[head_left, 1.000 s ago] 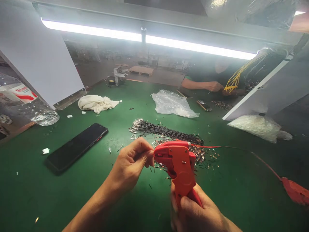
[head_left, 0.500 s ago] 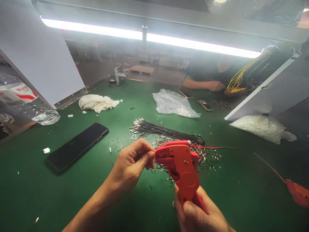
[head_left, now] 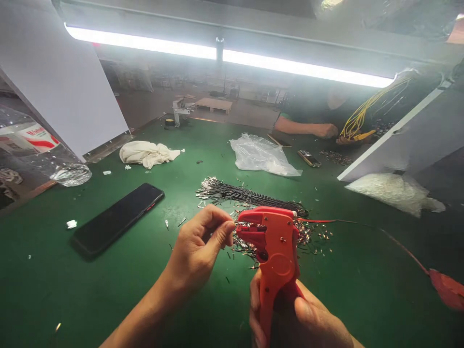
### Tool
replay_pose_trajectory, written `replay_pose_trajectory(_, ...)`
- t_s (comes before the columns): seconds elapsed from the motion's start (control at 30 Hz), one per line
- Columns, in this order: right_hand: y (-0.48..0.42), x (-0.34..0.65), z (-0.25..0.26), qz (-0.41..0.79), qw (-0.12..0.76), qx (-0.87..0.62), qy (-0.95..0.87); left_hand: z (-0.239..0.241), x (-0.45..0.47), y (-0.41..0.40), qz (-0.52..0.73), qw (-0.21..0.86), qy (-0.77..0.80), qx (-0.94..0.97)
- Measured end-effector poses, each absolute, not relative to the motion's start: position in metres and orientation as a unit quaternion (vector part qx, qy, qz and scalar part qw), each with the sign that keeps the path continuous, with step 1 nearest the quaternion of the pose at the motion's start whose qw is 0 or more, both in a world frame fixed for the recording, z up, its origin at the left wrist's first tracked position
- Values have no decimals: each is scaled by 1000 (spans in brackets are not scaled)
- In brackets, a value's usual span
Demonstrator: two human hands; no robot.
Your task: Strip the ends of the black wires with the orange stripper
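Observation:
My right hand (head_left: 300, 314) is wrapped around the handles of a red wire stripper (head_left: 279, 256), which stands upright with its jaws parted toward the left. Thumb and fingertips of my left hand (head_left: 203, 241) are pinched together right at the jaw tips. Whatever they pinch is too small and too hidden to make out. Behind the stripper lies a bundle of black wires (head_left: 250, 195) with metal terminals at its left end. Short wire scraps (head_left: 248, 249) are heaped under and around the tool.
A black phone (head_left: 119, 220) lies at left, near a plastic bottle (head_left: 68, 171). Farther back are a white cloth (head_left: 147, 153) and a clear plastic bag (head_left: 261, 154). A bag of white parts (head_left: 395, 191) sits by the right panel. Across the table, a person's hand (head_left: 324, 130) is near yellow wires.
The stripper's jaws and handles have spread apart, and my right hand's grip has loosened around them. My left hand stays pinched at the jaw tips, almost unmoved.

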State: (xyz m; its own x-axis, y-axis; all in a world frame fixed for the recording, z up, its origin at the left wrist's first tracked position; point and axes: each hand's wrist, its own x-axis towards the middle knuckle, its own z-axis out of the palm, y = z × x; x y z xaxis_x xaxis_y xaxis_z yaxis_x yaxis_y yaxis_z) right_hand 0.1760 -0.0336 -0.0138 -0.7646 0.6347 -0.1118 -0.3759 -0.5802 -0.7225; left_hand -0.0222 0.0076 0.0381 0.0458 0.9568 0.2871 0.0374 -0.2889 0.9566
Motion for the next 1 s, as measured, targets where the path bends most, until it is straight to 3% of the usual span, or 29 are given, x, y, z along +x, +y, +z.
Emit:
replay_pose_trajectory(0.2, -36, 171, 9, 889, 306, -141, -310, 31, -20, 3, 541, 232, 438, 680)
replay_pose_trajectory(0.33, -34, 176, 22, 864, 388, -125, -295, 28, -20, 4, 542, 107, 428, 716)
replay_pose_trajectory(0.47, -23, 195, 31, 812, 386, -208, -386, 28, -19, 4, 555, 52, 424, 713)
replay_pose_trajectory(0.57, -15, 205, 36, 666, 374, -378, -524, 29, -19, 1, 568, 36, 435, 698)
replay_pose_trajectory(0.73, -9, 202, 31, 380, 200, -548, -717, 28, -19, -3, 570, 35, 419, 706)
replay_pose_trajectory(0.87, -10, 194, 15, 120, 168, -561, -801, 31, -19, -4, 567, 25, 400, 720)
replay_pose_trajectory(1.0, -20, 182, 4, 67, 122, -498, -856, 31, -14, -3, 553, 39, 390, 735)
